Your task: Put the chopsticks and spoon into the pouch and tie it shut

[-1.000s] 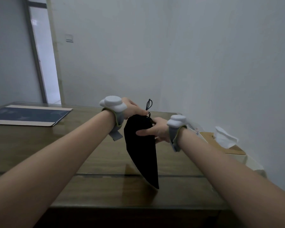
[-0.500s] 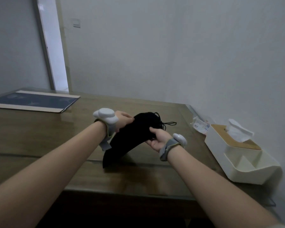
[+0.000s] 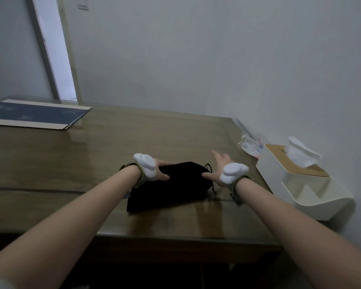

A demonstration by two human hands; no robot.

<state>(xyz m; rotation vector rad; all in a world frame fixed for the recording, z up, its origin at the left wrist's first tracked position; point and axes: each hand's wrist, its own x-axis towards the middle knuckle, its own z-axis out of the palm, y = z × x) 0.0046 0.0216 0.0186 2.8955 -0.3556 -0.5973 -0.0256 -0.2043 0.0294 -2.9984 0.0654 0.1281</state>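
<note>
The black fabric pouch [image 3: 171,187] lies flat on the wooden table [image 3: 133,140], its gathered mouth and drawstring [image 3: 209,166] pointing right. My left hand [image 3: 161,171] grips the pouch's far left part, thumb and fingers closed over the fabric. At the mouth end is my right hand [image 3: 218,166], blurred, with fingers spread and only the thumb touching the pouch. No chopsticks or spoon are in sight. Both wrists carry white trackers.
A white tissue box [image 3: 300,184] with a wooden lid stands at the right table edge, against the wall. A crumpled packet [image 3: 251,146] lies behind it. A blue board [image 3: 35,115] sits at the far left. The table's front edge [image 3: 175,236] is close to me.
The pouch came down from hanging upright in both hands to lying flat on the table. My right hand let go and spread its fingers. The camera tilted down.
</note>
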